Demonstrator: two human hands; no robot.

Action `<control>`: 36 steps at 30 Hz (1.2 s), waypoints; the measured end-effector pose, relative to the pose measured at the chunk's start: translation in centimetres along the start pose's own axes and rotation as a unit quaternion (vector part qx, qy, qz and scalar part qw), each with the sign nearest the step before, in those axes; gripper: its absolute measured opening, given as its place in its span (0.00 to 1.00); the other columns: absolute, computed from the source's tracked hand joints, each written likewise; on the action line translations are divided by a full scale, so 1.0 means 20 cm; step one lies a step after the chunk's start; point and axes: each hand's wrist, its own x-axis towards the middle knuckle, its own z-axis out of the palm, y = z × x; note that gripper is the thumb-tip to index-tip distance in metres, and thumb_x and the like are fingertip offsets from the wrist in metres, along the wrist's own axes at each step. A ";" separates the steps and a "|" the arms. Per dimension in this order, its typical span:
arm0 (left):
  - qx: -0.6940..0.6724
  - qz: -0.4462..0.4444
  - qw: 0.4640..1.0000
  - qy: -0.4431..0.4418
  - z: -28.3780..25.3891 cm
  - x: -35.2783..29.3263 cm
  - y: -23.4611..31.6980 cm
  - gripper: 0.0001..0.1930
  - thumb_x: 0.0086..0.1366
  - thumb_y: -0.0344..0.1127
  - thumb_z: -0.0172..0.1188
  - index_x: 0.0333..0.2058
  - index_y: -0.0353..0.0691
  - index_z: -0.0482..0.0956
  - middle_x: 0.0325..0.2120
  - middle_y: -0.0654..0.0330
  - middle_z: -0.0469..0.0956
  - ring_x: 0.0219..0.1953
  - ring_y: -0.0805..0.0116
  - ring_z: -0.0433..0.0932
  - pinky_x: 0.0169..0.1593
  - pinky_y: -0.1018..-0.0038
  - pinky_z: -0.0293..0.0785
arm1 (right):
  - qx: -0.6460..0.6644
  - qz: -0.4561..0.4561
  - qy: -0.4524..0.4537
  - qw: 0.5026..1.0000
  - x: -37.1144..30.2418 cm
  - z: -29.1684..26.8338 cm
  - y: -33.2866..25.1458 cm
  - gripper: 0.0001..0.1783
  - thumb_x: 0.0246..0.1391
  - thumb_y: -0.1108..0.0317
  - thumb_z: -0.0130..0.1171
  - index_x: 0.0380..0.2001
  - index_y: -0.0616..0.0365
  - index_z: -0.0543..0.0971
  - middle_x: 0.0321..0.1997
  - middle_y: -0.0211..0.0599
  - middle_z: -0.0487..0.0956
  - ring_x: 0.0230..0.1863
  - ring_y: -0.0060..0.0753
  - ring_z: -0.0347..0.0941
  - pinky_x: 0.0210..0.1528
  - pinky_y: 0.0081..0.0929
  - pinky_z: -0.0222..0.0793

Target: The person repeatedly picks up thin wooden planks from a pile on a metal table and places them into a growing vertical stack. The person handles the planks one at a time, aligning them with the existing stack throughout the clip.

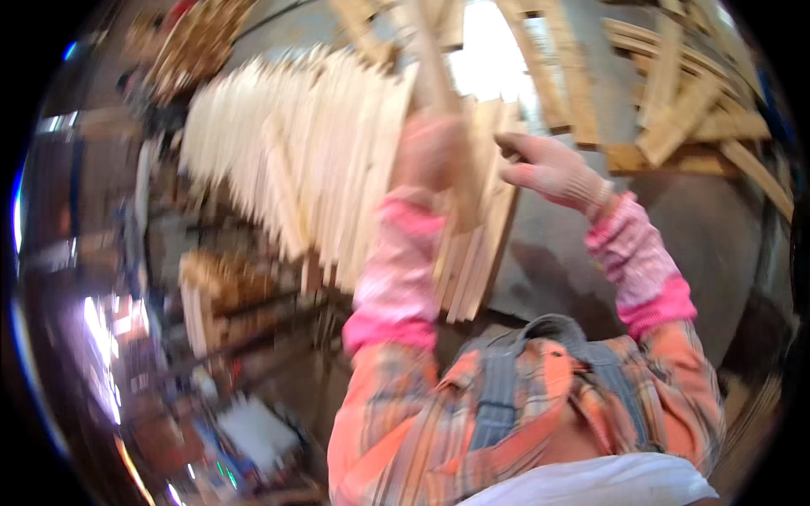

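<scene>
My left hand, in a pale pinkish glove, is smeared by motion. It is closed round a long wooden board, which slants from the far edge of the view to below the hand. My right hand, in a knit glove with dark fingertips, is held to the right of that board. Its thumb stands apart from its bent fingers, and nothing shows between them. Beneath and left of my left hand lies a wide row of pale wooden strips, packed side by side. One loose strip lies slantwise across them.
A grey metal surface extends on the right. Several wooden pieces lie crossed in a heap at the far right. Other boards lie at the back. More stacked wood stands low on the left, and a wood bundle at far left.
</scene>
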 end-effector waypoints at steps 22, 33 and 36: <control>-0.240 -0.341 0.899 0.131 -0.22 -0.55 -0.50 0.19 0.68 0.29 0.64 0.57 0.32 0.79 0.52 0.49 0.81 0.53 0.59 0.81 0.56 0.67 0.79 | -0.269 0.444 0.235 0.822 0.92 0.08 0.78 0.24 0.62 0.68 0.56 0.61 0.57 0.68 0.58 0.63 0.77 0.55 0.59 0.79 0.49 0.62 0.78; -0.308 -0.132 0.938 0.090 0.29 -0.06 0.53 0.29 0.61 0.35 0.68 0.60 0.29 0.74 0.55 0.38 0.77 0.58 0.42 0.76 0.63 0.56 0.71 | -0.086 0.284 -0.003 0.955 -0.49 0.10 0.50 0.34 0.54 0.68 0.60 0.63 0.63 0.64 0.44 0.66 0.81 0.48 0.67 0.79 0.49 0.56 0.76; -0.189 -0.097 0.977 0.007 0.41 -0.15 0.53 0.40 0.59 0.46 0.69 0.64 0.28 0.67 0.63 0.37 0.69 0.67 0.39 0.65 0.72 0.53 0.58 | -0.049 0.345 -0.066 0.935 -0.78 0.53 0.26 0.44 0.55 0.61 0.62 0.73 0.44 0.56 0.45 0.62 0.82 0.47 0.67 0.81 0.50 0.58 0.77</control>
